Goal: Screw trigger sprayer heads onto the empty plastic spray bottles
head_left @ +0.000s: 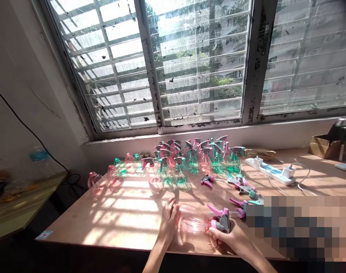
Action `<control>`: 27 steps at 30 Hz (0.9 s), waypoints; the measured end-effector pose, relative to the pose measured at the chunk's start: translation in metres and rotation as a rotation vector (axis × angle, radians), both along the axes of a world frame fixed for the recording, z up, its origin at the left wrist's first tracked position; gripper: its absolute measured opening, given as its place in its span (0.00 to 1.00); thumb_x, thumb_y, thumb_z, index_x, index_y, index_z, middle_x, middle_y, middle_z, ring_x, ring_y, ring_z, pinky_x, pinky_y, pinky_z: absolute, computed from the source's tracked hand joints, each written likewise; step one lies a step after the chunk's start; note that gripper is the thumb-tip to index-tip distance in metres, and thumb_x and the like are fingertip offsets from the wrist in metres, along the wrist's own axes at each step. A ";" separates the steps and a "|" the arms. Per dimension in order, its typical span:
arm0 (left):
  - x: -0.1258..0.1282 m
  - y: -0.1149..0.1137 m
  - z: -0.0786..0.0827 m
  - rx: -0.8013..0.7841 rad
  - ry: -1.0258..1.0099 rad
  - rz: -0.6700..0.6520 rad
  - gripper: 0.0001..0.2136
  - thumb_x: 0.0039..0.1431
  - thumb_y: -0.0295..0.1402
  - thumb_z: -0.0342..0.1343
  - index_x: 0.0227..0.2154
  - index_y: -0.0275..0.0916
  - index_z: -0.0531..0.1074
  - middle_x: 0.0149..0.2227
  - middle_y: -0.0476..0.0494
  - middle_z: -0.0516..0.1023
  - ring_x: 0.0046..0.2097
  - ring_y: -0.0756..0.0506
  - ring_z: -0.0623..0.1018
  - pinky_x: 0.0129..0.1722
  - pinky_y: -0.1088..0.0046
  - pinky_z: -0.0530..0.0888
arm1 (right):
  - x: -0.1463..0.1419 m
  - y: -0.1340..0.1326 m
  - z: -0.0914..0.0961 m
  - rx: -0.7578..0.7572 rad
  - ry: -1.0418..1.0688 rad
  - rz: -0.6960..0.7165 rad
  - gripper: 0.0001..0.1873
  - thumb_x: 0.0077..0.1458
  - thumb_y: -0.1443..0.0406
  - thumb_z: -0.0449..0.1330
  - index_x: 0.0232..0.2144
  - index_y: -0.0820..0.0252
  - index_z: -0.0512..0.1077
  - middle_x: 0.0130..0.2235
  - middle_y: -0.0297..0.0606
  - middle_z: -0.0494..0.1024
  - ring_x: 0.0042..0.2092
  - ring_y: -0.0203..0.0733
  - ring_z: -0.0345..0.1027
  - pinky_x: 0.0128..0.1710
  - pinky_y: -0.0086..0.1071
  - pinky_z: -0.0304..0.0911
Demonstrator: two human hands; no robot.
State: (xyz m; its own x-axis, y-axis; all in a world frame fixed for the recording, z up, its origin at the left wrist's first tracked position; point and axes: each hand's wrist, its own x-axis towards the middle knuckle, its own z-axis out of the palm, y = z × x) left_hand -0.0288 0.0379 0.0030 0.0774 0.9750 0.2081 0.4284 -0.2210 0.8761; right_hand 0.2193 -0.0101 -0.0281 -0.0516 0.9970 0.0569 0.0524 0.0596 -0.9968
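A clear pink spray bottle [193, 224] lies on its side near the front edge of the wooden table [133, 223]. My left hand [169, 220] cups its rounded base, fingers curved against it. My right hand [228, 237] grips the neck end, where a grey and pink trigger sprayer head [220, 220] sits on the bottle. Both hands hold the same bottle just above the tabletop.
Several assembled pink and green spray bottles [190, 161] stand in a cluster by the window sill, with capless bottles [113, 176] to their left. Loose trigger heads [241, 185] lie to the right, near a white power strip [271, 170]. A cardboard box [322, 146] sits far right.
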 end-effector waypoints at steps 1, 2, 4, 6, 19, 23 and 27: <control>-0.003 0.001 -0.005 -0.019 0.002 -0.011 0.29 0.70 0.53 0.39 0.59 0.37 0.69 0.66 0.26 0.63 0.68 0.27 0.62 0.66 0.45 0.62 | -0.001 0.001 0.002 -0.008 0.024 0.013 0.16 0.48 0.53 0.70 0.21 0.57 0.74 0.17 0.33 0.78 0.20 0.42 0.71 0.21 0.31 0.64; -0.005 0.001 -0.008 -0.031 0.002 -0.027 0.28 0.69 0.53 0.41 0.58 0.36 0.70 0.65 0.27 0.65 0.68 0.28 0.63 0.66 0.47 0.62 | -0.002 0.003 0.004 -0.018 0.049 0.023 0.17 0.48 0.51 0.69 0.22 0.58 0.75 0.17 0.33 0.78 0.19 0.42 0.70 0.20 0.31 0.63; -0.005 -0.001 -0.010 -0.039 0.008 -0.071 0.26 0.68 0.51 0.47 0.57 0.37 0.73 0.64 0.29 0.68 0.67 0.30 0.64 0.67 0.50 0.62 | -0.003 0.007 0.007 -0.048 0.100 0.033 0.20 0.49 0.49 0.68 0.23 0.58 0.75 0.17 0.33 0.77 0.19 0.40 0.69 0.19 0.30 0.63; -0.003 -0.005 -0.009 -0.034 0.027 -0.125 0.25 0.64 0.50 0.56 0.57 0.39 0.74 0.62 0.32 0.71 0.65 0.30 0.67 0.66 0.51 0.64 | -0.003 0.010 0.007 -0.082 0.157 0.034 0.22 0.51 0.47 0.67 0.23 0.59 0.74 0.18 0.33 0.76 0.20 0.39 0.70 0.21 0.30 0.65; -0.005 -0.019 0.002 -0.158 -0.108 -0.345 0.42 0.55 0.36 0.68 0.70 0.44 0.54 0.67 0.34 0.65 0.67 0.33 0.67 0.63 0.53 0.69 | 0.008 -0.004 -0.005 -0.062 0.272 -0.103 0.23 0.46 0.48 0.72 0.20 0.57 0.70 0.18 0.31 0.72 0.19 0.38 0.65 0.20 0.32 0.64; -0.002 -0.023 0.003 -0.131 -0.148 -0.392 0.47 0.49 0.27 0.69 0.70 0.48 0.53 0.70 0.40 0.60 0.71 0.35 0.60 0.67 0.58 0.64 | 0.007 -0.003 -0.003 -0.042 0.285 -0.089 0.23 0.47 0.47 0.71 0.19 0.57 0.70 0.17 0.30 0.70 0.18 0.35 0.61 0.17 0.29 0.60; 0.000 -0.024 -0.003 -0.116 -0.127 -0.357 0.47 0.54 0.26 0.65 0.72 0.51 0.46 0.73 0.41 0.52 0.73 0.35 0.52 0.71 0.52 0.56 | 0.008 -0.002 -0.001 -0.035 0.282 -0.090 0.23 0.50 0.48 0.70 0.20 0.59 0.72 0.17 0.32 0.71 0.19 0.35 0.62 0.17 0.28 0.60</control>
State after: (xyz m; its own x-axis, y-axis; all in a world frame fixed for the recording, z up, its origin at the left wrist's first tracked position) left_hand -0.0288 0.0136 0.0003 0.3963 0.9091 0.1281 0.2288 -0.2329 0.9452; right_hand 0.2274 -0.0120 -0.0295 0.0497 0.9985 0.0218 -0.2237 0.0324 -0.9741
